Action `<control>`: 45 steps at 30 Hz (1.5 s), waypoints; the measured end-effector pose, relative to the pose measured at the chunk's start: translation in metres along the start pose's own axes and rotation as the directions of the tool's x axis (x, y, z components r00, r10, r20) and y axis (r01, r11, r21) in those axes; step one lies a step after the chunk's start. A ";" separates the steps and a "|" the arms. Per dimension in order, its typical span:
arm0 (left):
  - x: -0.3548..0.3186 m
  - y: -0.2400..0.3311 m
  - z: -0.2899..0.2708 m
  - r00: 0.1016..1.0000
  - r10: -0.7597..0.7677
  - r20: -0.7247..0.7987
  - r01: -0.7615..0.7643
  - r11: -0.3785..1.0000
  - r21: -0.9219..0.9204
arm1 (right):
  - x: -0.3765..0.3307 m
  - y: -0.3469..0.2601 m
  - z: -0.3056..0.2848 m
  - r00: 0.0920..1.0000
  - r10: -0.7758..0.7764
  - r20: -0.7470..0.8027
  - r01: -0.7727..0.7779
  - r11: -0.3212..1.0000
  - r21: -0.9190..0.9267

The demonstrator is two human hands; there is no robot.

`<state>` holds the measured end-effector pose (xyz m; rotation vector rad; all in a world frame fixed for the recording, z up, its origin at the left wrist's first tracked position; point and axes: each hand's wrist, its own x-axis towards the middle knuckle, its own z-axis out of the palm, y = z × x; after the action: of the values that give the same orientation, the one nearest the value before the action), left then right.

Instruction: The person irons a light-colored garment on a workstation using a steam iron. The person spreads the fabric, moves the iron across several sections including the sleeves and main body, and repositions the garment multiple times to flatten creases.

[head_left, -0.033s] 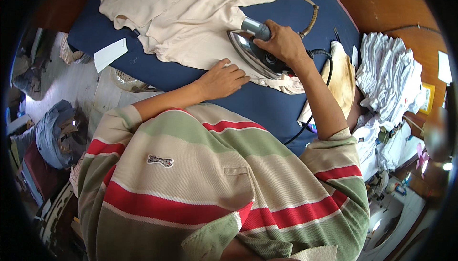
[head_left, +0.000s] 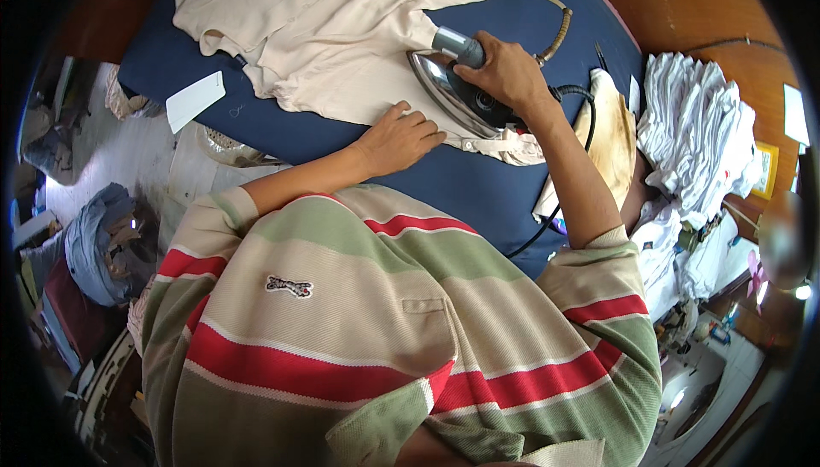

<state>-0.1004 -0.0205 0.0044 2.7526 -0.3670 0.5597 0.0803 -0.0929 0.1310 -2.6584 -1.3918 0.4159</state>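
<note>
A cream shirt (head_left: 342, 70) lies spread over the navy-covered ironing board (head_left: 307, 144). My right hand (head_left: 506, 72) is wrapped round the grey handle of an iron (head_left: 444, 91). The iron's metal soleplate rests on the shirt's sleeve, close to the buttoned cuff (head_left: 504, 147). My left hand (head_left: 400, 140) lies on the sleeve's near edge, left of the iron, palm down with its fingers apart and slightly bent; it grips nothing that I can see.
A black cord (head_left: 589, 125) and a tan hose (head_left: 564, 31) run beside the iron. A white card (head_left: 195, 101) lies on the board's left. At the right stand a scorched cream cloth (head_left: 605, 129) and a stack of folded white clothes (head_left: 696, 125). Blue clothing (head_left: 98, 240) is heaped at lower left.
</note>
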 end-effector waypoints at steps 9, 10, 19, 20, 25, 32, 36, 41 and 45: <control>0.000 -0.011 0.014 0.997 0.074 0.009 -0.072 0.988 -0.135 | 0.004 0.004 -0.005 0.999 0.046 -0.007 -0.046 0.999 0.016; -0.001 -0.010 0.015 0.997 0.080 0.008 -0.078 0.988 -0.132 | 0.007 0.007 -0.003 0.997 0.073 0.000 -0.072 0.997 0.037; -0.026 -0.009 -0.005 0.995 0.092 0.025 -0.085 0.977 -0.195 | 0.004 -0.034 0.013 0.989 -0.051 0.137 0.021 0.978 0.208; -0.030 -0.012 -0.015 0.996 0.085 -0.006 -0.084 0.976 -0.201 | 0.004 -0.037 0.011 0.987 -0.061 0.152 0.028 0.978 0.208; -0.076 -0.059 -0.047 0.930 -0.337 -0.147 0.345 0.938 0.032 | -0.008 -0.039 0.012 0.954 -0.232 0.191 0.204 0.967 0.155; -0.093 -0.077 -0.063 0.932 -0.352 -0.084 0.351 0.936 -0.037 | -0.014 -0.049 0.015 0.912 -0.350 0.214 0.329 0.936 0.128; -0.098 -0.087 -0.062 0.839 -0.503 -0.208 0.428 0.846 -0.320 | -0.002 -0.081 0.024 0.901 -0.424 0.087 0.411 0.901 0.138; -0.084 -0.087 -0.057 0.553 -0.759 -0.342 0.506 0.633 -0.586 | -0.006 -0.087 0.022 0.904 -0.392 0.171 0.368 0.917 0.156; -0.041 -0.077 -0.036 0.738 -0.658 -0.153 0.464 0.658 -0.593 | -0.006 -0.039 0.011 0.951 -0.264 0.164 0.252 0.963 0.090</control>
<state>-0.1252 0.0700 0.0003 2.0025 0.3971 0.6458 0.0427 -0.0759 0.1300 -2.3894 -1.7145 0.6652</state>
